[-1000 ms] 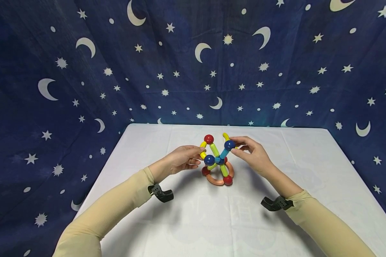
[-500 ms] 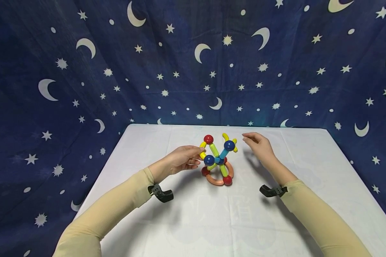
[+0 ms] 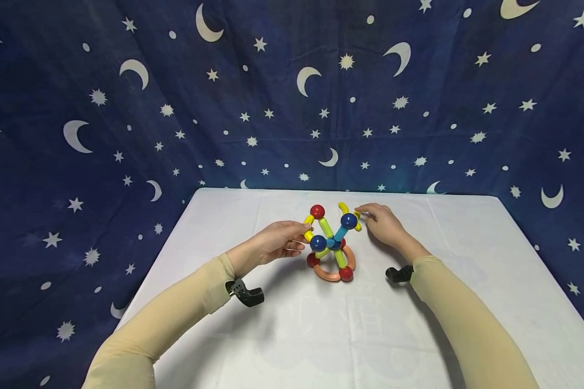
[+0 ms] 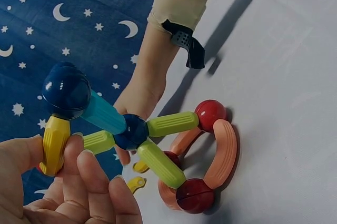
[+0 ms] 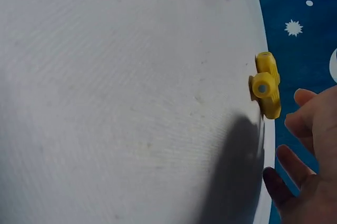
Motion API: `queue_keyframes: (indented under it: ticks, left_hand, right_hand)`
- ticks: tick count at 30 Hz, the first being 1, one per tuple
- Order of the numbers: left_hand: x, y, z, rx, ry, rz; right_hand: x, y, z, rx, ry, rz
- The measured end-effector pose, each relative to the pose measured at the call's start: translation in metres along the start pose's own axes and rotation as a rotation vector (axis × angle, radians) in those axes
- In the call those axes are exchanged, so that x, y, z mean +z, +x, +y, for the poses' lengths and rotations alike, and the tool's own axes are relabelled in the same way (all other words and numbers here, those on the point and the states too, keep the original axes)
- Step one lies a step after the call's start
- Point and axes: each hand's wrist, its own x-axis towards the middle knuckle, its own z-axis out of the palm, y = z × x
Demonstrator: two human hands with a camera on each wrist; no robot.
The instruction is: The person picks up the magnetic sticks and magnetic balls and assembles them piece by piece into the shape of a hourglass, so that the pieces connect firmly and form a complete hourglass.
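Note:
A magnetic stick-and-ball model stands on the white table. Orange curved sticks [image 4: 223,155] and red balls form its base ring, and green sticks [image 4: 161,165] lean up to a central blue ball [image 4: 131,131]. Light-blue sticks [image 3: 341,233] branch out to two more blue balls, while another green stick carries a red ball [image 3: 317,212]. My left hand [image 3: 279,242] pinches a yellow curved stick [image 4: 55,142] at the model's left, between thumb and fingers. Behind the model lie loose yellow curved sticks [image 5: 267,88], crossed over each other. My right hand [image 3: 383,222] reaches toward them, fingertips close by, gripping nothing.
The white-covered table [image 3: 292,335] reaches back to a dark blue curtain [image 3: 272,108] with moons and stars. Black wrist straps [image 3: 245,293] with camera mounts sit on both wrists.
My right hand has let go of the upper right blue ball, drawn back right, then come in toward the loose yellow sticks. My left hand keeps its pinch in place.

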Motion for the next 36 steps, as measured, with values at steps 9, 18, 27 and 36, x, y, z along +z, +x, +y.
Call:
queue_keyframes:
  ticks: [9, 18, 27, 36]
  left_hand:
    - [0.000, 0.000, 0.001, 0.009, 0.002, -0.011]
    - [0.000, 0.001, -0.001, 0.012, 0.002, -0.014]
    - [-0.001, 0.001, -0.002, 0.001, -0.014, -0.009]
    - [0.000, 0.000, -0.002, -0.002, -0.012, 0.001]
  right_hand:
    - [0.004, 0.002, 0.005, -0.009, 0.006, -0.010]
    - [0.005, 0.000, 0.007, -0.043, -0.106, -0.055]
    - [0.002, -0.003, 0.009, -0.059, -0.232, -0.113]
    - [-0.007, -0.012, 0.017, -0.041, -0.246, -0.106]
